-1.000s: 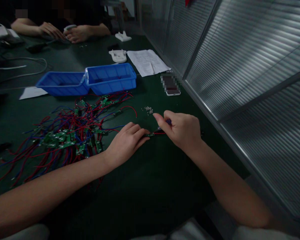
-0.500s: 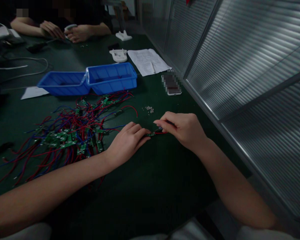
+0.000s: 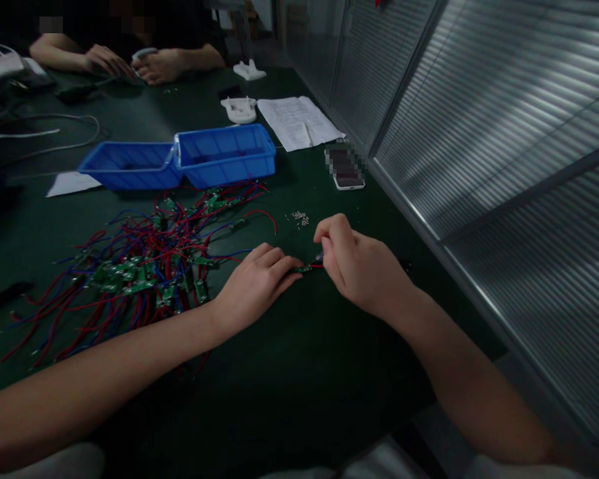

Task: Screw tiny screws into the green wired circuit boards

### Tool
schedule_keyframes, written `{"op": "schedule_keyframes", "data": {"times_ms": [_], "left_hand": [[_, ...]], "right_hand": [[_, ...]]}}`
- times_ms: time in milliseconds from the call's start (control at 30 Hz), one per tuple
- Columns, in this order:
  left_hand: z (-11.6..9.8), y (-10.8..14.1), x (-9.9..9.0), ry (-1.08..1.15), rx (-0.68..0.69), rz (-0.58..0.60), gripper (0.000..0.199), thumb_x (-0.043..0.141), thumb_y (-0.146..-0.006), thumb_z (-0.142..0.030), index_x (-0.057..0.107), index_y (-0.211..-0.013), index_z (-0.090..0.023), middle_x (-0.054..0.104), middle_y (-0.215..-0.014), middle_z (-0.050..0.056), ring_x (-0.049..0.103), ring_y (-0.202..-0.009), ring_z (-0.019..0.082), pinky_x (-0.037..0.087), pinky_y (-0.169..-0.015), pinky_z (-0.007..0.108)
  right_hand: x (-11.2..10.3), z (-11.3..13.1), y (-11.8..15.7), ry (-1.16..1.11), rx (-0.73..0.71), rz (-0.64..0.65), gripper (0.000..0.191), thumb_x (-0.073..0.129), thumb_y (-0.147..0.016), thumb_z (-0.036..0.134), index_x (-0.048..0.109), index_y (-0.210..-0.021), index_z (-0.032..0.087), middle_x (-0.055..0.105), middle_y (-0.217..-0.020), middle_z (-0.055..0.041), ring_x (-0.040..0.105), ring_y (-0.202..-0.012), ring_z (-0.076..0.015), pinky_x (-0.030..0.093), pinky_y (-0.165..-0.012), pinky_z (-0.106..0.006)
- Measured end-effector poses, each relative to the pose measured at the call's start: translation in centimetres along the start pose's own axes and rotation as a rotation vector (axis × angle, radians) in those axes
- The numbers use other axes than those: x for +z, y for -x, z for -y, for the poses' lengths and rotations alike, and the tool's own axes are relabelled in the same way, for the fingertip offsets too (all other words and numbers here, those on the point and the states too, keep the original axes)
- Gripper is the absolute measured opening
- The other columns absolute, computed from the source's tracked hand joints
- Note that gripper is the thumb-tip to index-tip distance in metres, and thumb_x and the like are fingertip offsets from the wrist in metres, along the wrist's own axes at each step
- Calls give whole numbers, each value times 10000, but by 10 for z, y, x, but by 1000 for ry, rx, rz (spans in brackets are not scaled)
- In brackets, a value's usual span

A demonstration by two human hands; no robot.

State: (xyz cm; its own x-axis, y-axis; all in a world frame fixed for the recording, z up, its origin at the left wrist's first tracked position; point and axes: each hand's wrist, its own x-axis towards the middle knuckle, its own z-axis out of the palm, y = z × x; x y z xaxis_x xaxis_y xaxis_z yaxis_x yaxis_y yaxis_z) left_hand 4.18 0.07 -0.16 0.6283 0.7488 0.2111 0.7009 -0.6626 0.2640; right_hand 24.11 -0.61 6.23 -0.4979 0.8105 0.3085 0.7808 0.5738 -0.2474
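My left hand (image 3: pixel 259 276) is closed, its thumb and fingertips pinching one end of a small green circuit board (image 3: pixel 305 269) low over the table. A red wire runs from the board toward the right. Just right of it, my right hand (image 3: pixel 357 259) is curled around a slim tool (image 3: pixel 320 256); only a short greyish tip shows, so its kind is unclear. That tip is close to the board, but contact cannot be made out. Left of my hands lies a tangled heap of green circuit boards (image 3: pixel 124 273) with red and blue wires. Beyond my fingers are tiny metal parts (image 3: pixel 300 218), loosely piled.
Two blue bins (image 3: pixel 227 156) stand behind the heap. A phone (image 3: pixel 348 169), printed sheets (image 3: pixel 299 123) with a pen and white plastic parts (image 3: pixel 239 110) lie farther back. A slatted glass partition (image 3: pixel 479 133) borders the right. Across the table, another person's hands (image 3: pixel 152 66) hold a pale object.
My right hand has turned and its fingers have curled further in, lifting its knuckles slightly. My left hand stays on the circuit board. The whole view has shifted slightly.
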Motion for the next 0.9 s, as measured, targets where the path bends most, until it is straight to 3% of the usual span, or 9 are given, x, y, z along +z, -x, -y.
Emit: {"op": "schedule_keyframes", "data": {"times_ms": [167, 233, 333, 400, 533, 667, 800, 900], "left_hand": [[0, 0, 0, 6, -5, 14, 261, 432, -919, -355, 571, -1077, -200, 555, -887, 50, 453, -847, 196, 411, -764, 342], [-1, 0, -1, -2, -1, 7, 255, 432, -919, -351, 574, -1063, -194, 556, -878, 52, 450, -838, 198, 408, -753, 343], [-1, 0, -2, -19, 3, 3, 262, 425, -920, -352, 578, -1050, -184, 556, -879, 58, 445, -837, 203, 404, -749, 344], [-1, -1, -2, -24, 2, 14, 274, 417, -923, -357, 575, -1065, -185, 555, -889, 60, 446, -846, 203, 406, -758, 343], [-2, -1, -2, -27, -3, 27, 280, 411, -926, -356, 573, -1081, -187, 552, -891, 59, 452, -856, 199, 409, -769, 338], [-2, 0, 0, -31, 0, 12, 275, 418, -924, -350, 577, -1075, -184, 548, -888, 60, 452, -860, 199, 407, -776, 341], [-1, 1, 0, -30, 2, 11, 271, 420, -923, -349, 573, -1074, -183, 548, -879, 57, 451, -847, 198, 404, -759, 336], [-1, 0, 0, -34, 2, 9, 270, 419, -923, -353, 570, -1069, -182, 552, -887, 56, 447, -843, 199, 402, -753, 335]], "right_hand": [[-3, -10, -2, -166, 78, 92, 303, 310, -951, 408, 486, -881, 171, 548, -583, 31, 525, -502, -67, 301, -492, -188], [-3, -11, -2, -207, 75, 51, 345, 379, -915, 464, 486, -749, 181, 503, -522, 50, 483, -460, -52, 288, -489, -188], [0, -10, 0, -35, 129, -56, 392, 403, -878, 499, 461, -649, 186, 438, -496, 40, 431, -457, -73, 235, -482, -227], [1, -7, 0, 60, 146, -71, 323, 368, -886, 440, 478, -711, 192, 464, -551, 24, 450, -507, -98, 222, -490, -242], [-2, -4, 0, -100, 8, -7, 150, 351, -852, 237, 431, -962, 174, 560, -817, -16, 520, -665, -112, 302, -531, -224], [-7, -7, -2, -100, 29, 86, 186, 307, -916, 239, 427, -1031, 157, 586, -787, -14, 543, -629, -102, 332, -561, -221], [-8, -14, -2, -195, 61, 145, 270, 357, -941, 385, 521, -875, 181, 557, -578, 43, 537, -537, -73, 320, -553, -196], [-3, -15, 0, -111, 99, 38, 342, 431, -890, 465, 544, -722, 190, 490, -495, 52, 469, -477, -66, 267, -519, -210]]}}
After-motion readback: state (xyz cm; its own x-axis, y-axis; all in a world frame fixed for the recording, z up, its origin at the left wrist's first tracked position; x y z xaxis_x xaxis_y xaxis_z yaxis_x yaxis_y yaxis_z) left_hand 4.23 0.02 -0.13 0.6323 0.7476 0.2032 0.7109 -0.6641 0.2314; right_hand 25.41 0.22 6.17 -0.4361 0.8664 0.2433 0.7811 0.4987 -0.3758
